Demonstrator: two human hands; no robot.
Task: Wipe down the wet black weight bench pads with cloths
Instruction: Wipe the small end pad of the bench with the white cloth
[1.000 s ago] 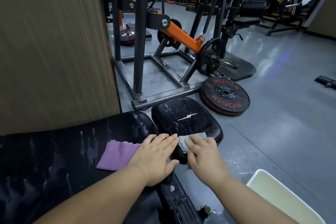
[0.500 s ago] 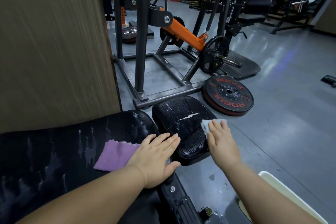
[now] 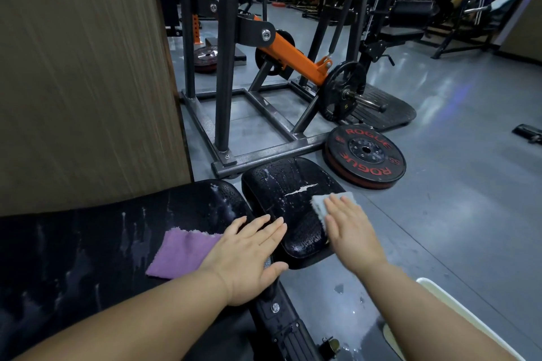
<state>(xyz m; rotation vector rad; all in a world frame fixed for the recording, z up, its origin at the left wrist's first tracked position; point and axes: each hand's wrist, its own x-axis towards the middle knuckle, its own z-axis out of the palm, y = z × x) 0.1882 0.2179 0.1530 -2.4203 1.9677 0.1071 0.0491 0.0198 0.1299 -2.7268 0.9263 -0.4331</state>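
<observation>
**A:** Starting well out to the left of our fingers, what do we have?

**B:** The long back pad (image 3: 88, 243), streaked with pale runs of water. We judge none of that stretch wiped yet.

**A:** And nearer our left hand?

**B:** The purple cloth (image 3: 181, 255) lies flat on that pad, with its right end tucked under our left hand (image 3: 249, 258). The left fingers (image 3: 264, 228) are straight and a little spread. They press down and grip nothing, and their tips reach across the gap onto the near edge of the seat pad (image 3: 281, 184).

**A:** How does the seat pad look?

**B:** It is beaded with droplets between our two sets of fingertips and beyond them, around the pale tear (image 3: 300, 189). So we take it as only just begun.

**A:** And the right hand?

**B:** Our right hand (image 3: 352, 231) lies flat on the grey cloth (image 3: 318, 206) at the pad's right edge. Its fingers (image 3: 337, 208) are straight and together, pushing the cloth without clutching it. The cloth peeks out ahead of the tips and to their left.

**A:** Anything past them?

**B:** A weight plate (image 3: 366, 155) lies on the floor beyond the right fingertips. Back behind them, a small puddle (image 3: 338, 287) sits between our forearms, and a pale bin rim (image 3: 434, 287) is just beside the right forearm.

**A:** So what is left?

**B:** Nearly everything, by our reckoning: most of the seat pad and the whole back pad.
</observation>
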